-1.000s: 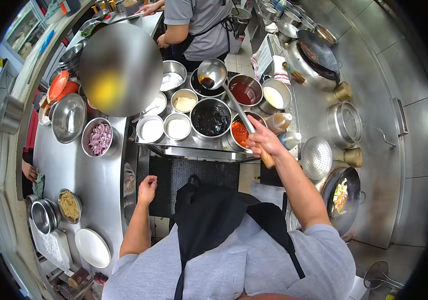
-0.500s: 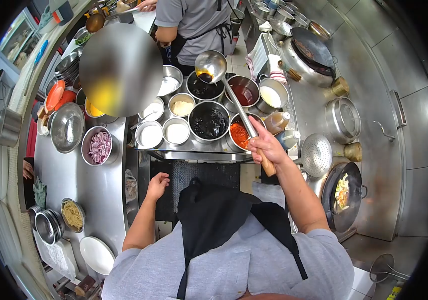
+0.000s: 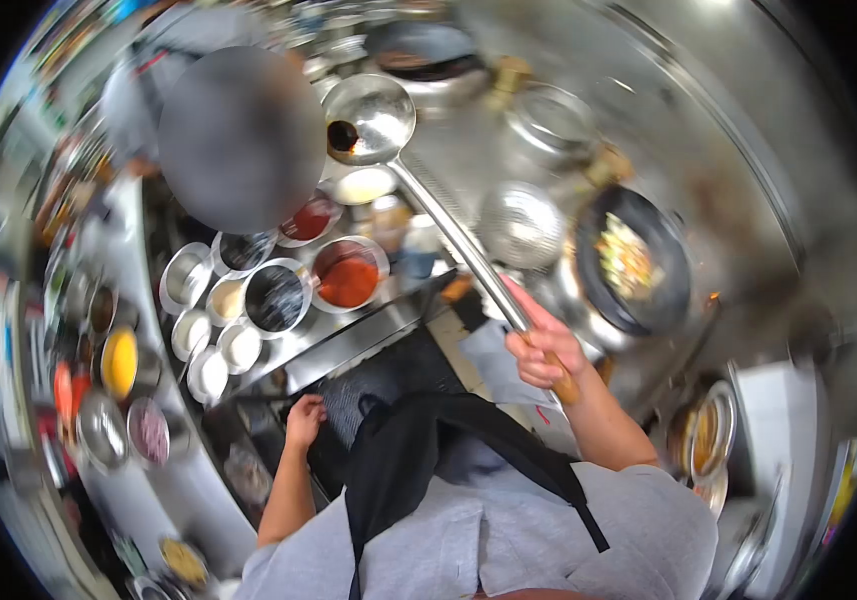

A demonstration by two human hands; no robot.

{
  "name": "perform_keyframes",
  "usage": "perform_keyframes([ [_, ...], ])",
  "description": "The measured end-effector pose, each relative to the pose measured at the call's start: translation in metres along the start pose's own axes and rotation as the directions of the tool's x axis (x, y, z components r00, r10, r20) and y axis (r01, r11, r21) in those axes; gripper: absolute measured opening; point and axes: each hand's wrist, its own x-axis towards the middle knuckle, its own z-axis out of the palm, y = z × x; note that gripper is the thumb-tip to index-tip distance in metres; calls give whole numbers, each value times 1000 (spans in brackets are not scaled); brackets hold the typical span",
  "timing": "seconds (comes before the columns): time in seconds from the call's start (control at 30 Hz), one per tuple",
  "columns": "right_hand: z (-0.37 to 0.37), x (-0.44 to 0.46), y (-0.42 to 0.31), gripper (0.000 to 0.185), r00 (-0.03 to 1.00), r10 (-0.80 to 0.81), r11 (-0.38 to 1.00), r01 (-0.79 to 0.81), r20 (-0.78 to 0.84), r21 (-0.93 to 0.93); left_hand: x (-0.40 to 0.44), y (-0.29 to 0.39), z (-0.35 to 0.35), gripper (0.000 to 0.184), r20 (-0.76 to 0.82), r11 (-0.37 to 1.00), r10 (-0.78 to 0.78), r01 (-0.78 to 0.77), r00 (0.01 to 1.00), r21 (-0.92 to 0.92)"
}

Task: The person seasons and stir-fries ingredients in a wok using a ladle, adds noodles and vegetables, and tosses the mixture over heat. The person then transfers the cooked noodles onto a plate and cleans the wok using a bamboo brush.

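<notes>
My right hand [image 3: 547, 352] is wrapped round the wooden handle of a long metal ladle [image 3: 449, 225]. The ladle's bowl is up at the upper middle, with a small dark liquid [image 3: 343, 136] in it. My left hand [image 3: 306, 420] hangs low in front of the black apron [image 3: 399, 450], holding nothing, its fingers loosely curled. To the right of the ladle, a black wok [image 3: 674, 280] on the stove has chopped, pale and orange food [image 3: 626, 258] in it. Between ladle and wok lies a perforated strainer [image 3: 522, 225].
Left of the ladle, a steel cart carries pots of red sauce [image 3: 347, 280], dark liquid [image 3: 275, 297] and white contents [image 3: 240, 347]. A steel counter at left bears a bowl of sliced onions [image 3: 150, 432]. A co-worker [image 3: 134, 105] stands at upper left. The view is blurred by motion.
My view has turned right, towards the stove, so the cart has shifted left and the wok has come nearer the middle. The ladle has left its place above the pots.
</notes>
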Motion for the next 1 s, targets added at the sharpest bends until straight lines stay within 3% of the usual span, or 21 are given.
perform_keyframes([
  [0.1,5,-126,-25,87,957,-198,967,155,-212,-202,10,29,42,22,105,999,-5,1,994,40],
  [0.13,17,-161,-32,90,891,-260,940,144,-373,-310,14,43,60,22,130,999,25,-29,991,26],
  [0.23,9,-242,-59,87,699,-444,790,9,-561,-613,44,82,118,21,134,998,54,-48,989,-46],
  [0.3,-20,-276,-79,83,517,-533,595,-332,-669,-731,71,119,158,20,65,983,182,-184,981,28],
  [0.33,-34,-285,-89,82,412,-560,568,-440,-718,-696,85,137,175,35,65,913,386,-392,920,113],
  [0.37,-49,-291,-97,81,306,-589,539,-541,-748,-646,104,149,192,48,23,910,415,-414,909,-31],
  [0.4,-69,-297,-102,81,305,-594,543,-531,-745,-650,132,157,206,61,-24,882,440,-437,898,-176],
  [0.43,-91,-304,-105,82,224,-641,538,-551,-734,-638,185,154,209,81,-12,873,480,-479,877,-93],
  [0.5,-132,-312,-100,83,140,-677,540,-572,-722,-618,170,198,251,89,-130,907,399,-412,908,-90],
  [0.57,-157,-299,-80,85,-31,-849,263,-891,-528,-370,201,194,268,95,-170,878,473,-479,864,11],
  [0.6,-137,-285,-78,86,-74,-754,384,-856,-653,-345,208,194,277,101,-144,810,587,-575,797,116],
  [0.63,-160,-285,-63,86,-50,-762,421,-796,-646,-435,182,210,294,102,-158,779,626,-603,764,170],
  [0.7,-131,-258,-46,84,63,-618,715,-368,-783,-594,195,205,304,103,-227,735,678,-634,699,241],
  [0.73,-133,-260,-46,84,46,-622,721,-356,-781,-595,203,200,309,104,-252,753,656,-636,711,166],
  [0.77,-135,-268,-46,83,248,-529,844,54,-812,-534,211,195,311,106,-260,745,665,-647,700,165],
  [0.8,-136,-274,-46,82,459,-492,854,421,-740,-307,208,199,315,106,-292,763,646,-611,705,213],
  [0.83,-133,-280,-48,82,444,-503,845,434,-741,-314,204,206,321,105,-325,778,629,-573,707,258],
  [0.9,-125,-287,-57,77,384,-493,867,144,-781,-477,207,212,324,103,-348,785,619,-558,704,268],
  [0.93,-116,-284,-56,82,282,-563,735,-260,-777,-627,204,219,326,102,-346,796,604,-532,718,288],
  [0.97,-135,-295,-44,83,200,-785,396,-566,-587,-723,202,226,324,102,-327,805,593,-526,736,275],
  [1.0,-152,-306,-31,85,214,-922,21,-804,-322,-594,200,232,322,101,-309,813,581,-519,753,263],
])
